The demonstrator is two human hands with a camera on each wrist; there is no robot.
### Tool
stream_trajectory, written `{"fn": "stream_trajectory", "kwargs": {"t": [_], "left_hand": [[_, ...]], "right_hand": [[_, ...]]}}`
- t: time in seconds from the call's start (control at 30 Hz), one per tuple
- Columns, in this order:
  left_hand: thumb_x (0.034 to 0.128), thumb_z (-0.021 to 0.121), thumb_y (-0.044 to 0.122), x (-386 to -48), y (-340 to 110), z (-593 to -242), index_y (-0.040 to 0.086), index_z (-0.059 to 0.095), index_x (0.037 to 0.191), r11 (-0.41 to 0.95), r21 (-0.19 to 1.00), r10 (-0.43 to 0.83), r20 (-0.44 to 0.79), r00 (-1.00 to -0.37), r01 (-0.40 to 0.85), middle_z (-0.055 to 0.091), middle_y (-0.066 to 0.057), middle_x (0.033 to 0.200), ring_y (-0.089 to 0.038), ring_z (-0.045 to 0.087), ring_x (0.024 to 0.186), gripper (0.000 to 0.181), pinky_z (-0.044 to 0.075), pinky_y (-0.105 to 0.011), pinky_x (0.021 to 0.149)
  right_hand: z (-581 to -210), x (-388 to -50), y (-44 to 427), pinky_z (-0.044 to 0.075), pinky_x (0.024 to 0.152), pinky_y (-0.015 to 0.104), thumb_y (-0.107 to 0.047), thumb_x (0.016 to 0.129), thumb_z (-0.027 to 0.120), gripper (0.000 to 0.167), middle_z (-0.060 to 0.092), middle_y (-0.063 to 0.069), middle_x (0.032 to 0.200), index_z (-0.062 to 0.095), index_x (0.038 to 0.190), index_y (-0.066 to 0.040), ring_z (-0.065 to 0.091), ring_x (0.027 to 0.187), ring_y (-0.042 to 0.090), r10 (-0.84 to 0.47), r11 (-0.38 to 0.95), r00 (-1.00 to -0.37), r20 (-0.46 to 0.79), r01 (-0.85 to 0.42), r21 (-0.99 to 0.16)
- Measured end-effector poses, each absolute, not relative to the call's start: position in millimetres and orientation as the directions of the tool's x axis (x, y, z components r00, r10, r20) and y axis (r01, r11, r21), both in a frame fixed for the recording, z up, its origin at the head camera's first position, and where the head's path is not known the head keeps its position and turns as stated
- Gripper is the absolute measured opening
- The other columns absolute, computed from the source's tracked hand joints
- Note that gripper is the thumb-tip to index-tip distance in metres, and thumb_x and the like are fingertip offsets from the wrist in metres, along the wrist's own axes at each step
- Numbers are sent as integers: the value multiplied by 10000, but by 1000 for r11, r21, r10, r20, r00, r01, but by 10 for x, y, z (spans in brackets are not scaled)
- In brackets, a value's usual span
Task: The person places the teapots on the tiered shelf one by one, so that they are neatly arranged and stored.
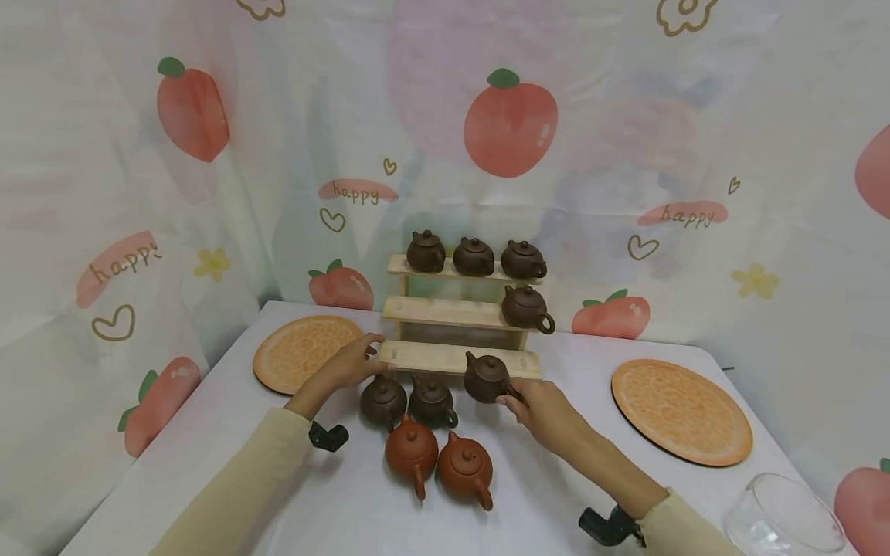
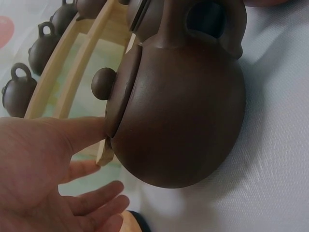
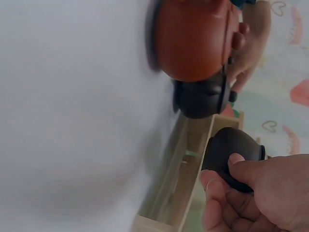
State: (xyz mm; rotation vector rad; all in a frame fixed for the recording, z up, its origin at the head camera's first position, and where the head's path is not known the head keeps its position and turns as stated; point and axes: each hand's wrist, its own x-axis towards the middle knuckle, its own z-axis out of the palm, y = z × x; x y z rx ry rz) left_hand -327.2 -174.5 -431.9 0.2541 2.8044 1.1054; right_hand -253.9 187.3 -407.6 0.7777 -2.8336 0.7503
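Observation:
My right hand [image 1: 545, 413] pinches the handle of a dark brown teapot [image 1: 486, 378], held at the front edge of the lowest tier of a wooden stand [image 1: 424, 356]. In the right wrist view the same teapot [image 3: 231, 150] shows between thumb and fingers of my right hand [image 3: 270, 193]. My left hand [image 1: 351, 361] touches the left end of that tier, fingers loosely spread. Close by it stands a dark teapot [image 1: 383, 401], large in the left wrist view [image 2: 178, 106]. Another dark teapot [image 1: 432, 401] and two reddish teapots [image 1: 412, 450] [image 1: 465, 468] stand in front.
Three dark teapots [image 1: 473, 256] line the top tier, and one [image 1: 525, 307] sits at the right of the middle tier. Round orange mats lie at left [image 1: 306, 351] and right [image 1: 681, 413]. A clear glass bowl [image 1: 784, 516] is at the lower right.

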Motion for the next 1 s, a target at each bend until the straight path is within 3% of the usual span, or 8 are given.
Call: {"fn": "stream_trajectory", "kwargs": {"t": [0.37,0.73,1.0], "left_hand": [[1009,728,282,-3265,-1752,-4296,21,482,1516,725,683,178,-59,-982,90,594,-309,1423,-473,566,1337,621,498,-604,1050],[1002,732,277,-3276,-1753,-4302,8,488,1509,722,683,194,-46,-980,111,601,-312,1409,-474,572,1326,624,495,-600,1052],[1004,729,278,-3288,-1754,-4324,1,485,1515,722,679,206,-29,-978,132,601,-308,1411,-465,573,1330,630,496,-592,1057]], "right_hand": [[-3703,-2819,1720,430,551,290,-151,1044,677,249,545,1,628,593,824,-69,511,563,116,-440,774,-853,280,-518,-364],[-3559,-3135,1569,457,543,311,-164,1057,659,283,693,80,684,629,808,-34,625,587,165,-403,768,-868,290,-493,-408],[-3509,-3335,1488,412,569,314,-165,1067,641,345,556,58,640,567,751,-49,527,572,175,-342,807,-898,275,-431,-404]]}}
